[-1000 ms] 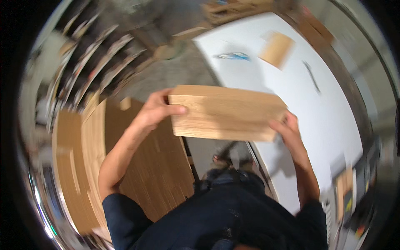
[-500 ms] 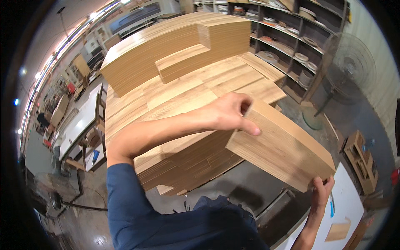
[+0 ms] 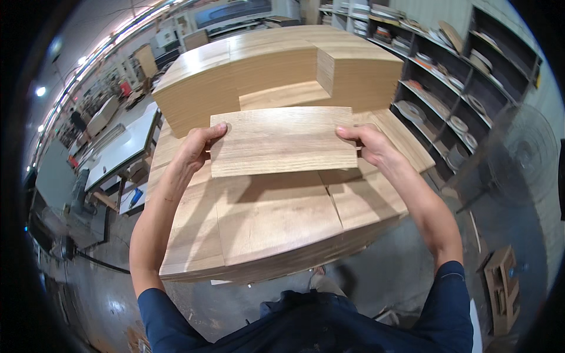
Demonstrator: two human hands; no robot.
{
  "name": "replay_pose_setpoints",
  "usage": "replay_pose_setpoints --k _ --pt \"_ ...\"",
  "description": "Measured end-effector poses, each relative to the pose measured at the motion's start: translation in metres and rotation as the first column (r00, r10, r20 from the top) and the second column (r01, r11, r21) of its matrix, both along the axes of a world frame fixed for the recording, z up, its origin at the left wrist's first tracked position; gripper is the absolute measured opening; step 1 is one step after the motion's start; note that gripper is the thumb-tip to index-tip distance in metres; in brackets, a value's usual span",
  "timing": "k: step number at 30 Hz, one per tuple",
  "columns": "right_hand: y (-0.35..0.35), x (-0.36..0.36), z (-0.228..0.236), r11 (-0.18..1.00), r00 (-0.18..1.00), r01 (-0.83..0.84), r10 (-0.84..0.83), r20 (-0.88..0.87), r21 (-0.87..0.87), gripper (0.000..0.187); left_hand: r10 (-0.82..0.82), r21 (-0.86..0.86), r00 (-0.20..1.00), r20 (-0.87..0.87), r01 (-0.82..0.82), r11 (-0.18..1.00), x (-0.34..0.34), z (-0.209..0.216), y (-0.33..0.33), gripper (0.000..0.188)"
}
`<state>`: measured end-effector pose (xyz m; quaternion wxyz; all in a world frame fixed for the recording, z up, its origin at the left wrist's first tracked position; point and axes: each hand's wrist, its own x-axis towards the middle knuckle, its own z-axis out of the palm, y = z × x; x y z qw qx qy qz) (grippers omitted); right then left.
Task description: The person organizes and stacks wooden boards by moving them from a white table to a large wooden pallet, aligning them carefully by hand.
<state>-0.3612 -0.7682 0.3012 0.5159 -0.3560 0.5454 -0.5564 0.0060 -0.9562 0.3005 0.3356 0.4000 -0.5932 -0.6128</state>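
Note:
A rectangular wood-grain board (image 3: 283, 141) hangs level in front of me, above the large stack of wood-grain boards (image 3: 271, 217). My left hand (image 3: 199, 144) grips its left end, thumb on the upper face. At the right end my right hand (image 3: 369, 143) holds it the same way, fingers hidden underneath. Whether this is one board or a few pressed together cannot be made out. Beyond it rises a taller block of stacked boards (image 3: 194, 97), with a lower step (image 3: 288, 94) in its recess.
Dark shelves (image 3: 441, 82) with rolls of edging stand at the right. A pedestal fan (image 3: 512, 159) is near them, with a wooden frame (image 3: 502, 288) on the floor below. On the left is a white-topped table (image 3: 120, 147) with a blue tool (image 3: 136, 196) beneath.
The board has swung from my right side to the middle, over the stack. Both hands now hold its opposite ends, and the white table at the lower right is mostly out of view.

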Motion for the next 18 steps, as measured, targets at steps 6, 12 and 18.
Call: replay_pose_setpoints --k 6,12,18 --pt "-0.147 -0.015 0.007 0.997 0.990 -0.071 0.075 0.122 -0.043 0.038 0.224 0.139 0.957 -0.186 -0.200 0.970 -0.021 0.011 -0.069 0.035" --pt "-0.221 -0.034 -0.003 0.999 0.961 -0.025 0.034 0.275 -0.037 0.028 0.307 0.197 0.950 -0.062 -0.290 0.937 -0.036 0.008 -0.124 0.045" --pt "-0.235 -0.044 -0.012 0.996 0.954 0.092 -0.084 0.289 -0.013 0.029 0.262 0.239 0.965 -0.008 -0.252 0.938 -0.041 -0.003 -0.179 0.052"
